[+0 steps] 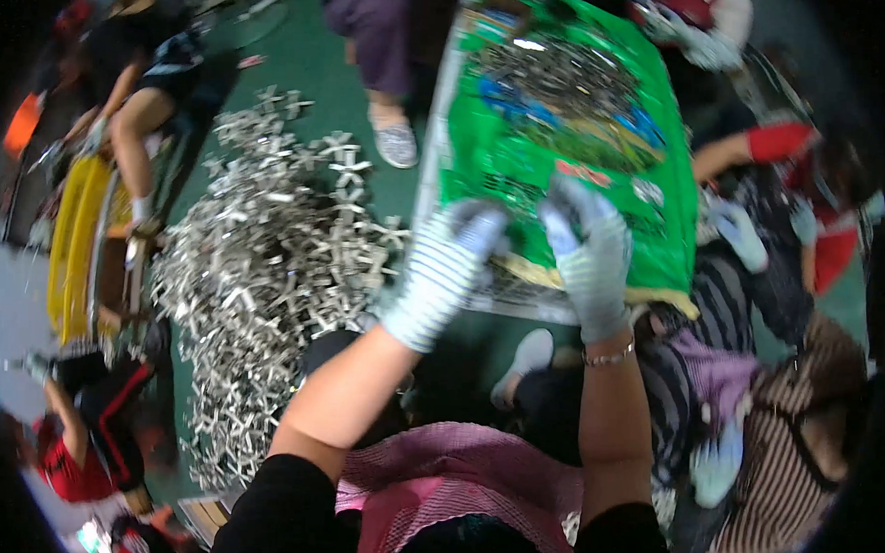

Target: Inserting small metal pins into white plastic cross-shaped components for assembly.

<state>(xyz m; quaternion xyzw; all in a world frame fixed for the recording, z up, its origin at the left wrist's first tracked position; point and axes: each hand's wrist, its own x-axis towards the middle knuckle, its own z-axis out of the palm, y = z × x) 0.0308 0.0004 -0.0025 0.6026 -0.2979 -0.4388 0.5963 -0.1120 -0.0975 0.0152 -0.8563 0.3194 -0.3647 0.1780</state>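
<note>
My left hand (450, 262), in a pale glove with dark stripes, hovers over the near edge of a green plastic sack (466, 170) spread on the work surface. Its fingers are drawn together; whatever they grip is hidden and blurred. Just to its right, my right hand (591, 257) wears a matching glove, with a bracelet at the wrist. Those fingers curl inward toward the thumb, and I cannot make out anything in them. Farther away on the sack lies a heap of small dark metal parts (566, 76).
A large pile of silvery cross-shaped metal pieces (258, 260) covers the green floor at left. A yellow plastic chair (73, 249) stands beyond it. Co-workers sit close around, one in red (783, 142) at right; a gloved co-worker's hand (741, 236) is near the sack's right side.
</note>
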